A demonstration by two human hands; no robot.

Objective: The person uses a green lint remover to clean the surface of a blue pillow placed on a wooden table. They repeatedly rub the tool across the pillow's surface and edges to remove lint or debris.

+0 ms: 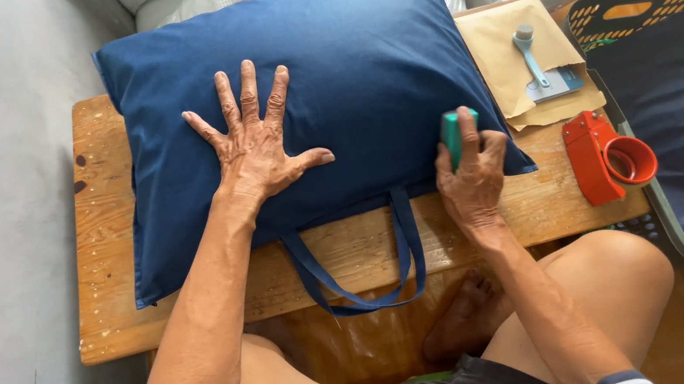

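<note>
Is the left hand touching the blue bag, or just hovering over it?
Touching. The head view shows the left hand lying flat with fingers spread on the blue bag, palm pressed into the fabric with no gap showing.

We press our left hand flat, fingers spread, on a dark blue cushion that lies across the wooden bench. Our right hand grips a small green block at the cushion's lower right edge. Two blue straps hang from the cushion over the bench's near side. To the right lie a brown envelope with a light blue cutter on it, a red tape dispenser, and a dark basket just beside the bench.
</note>
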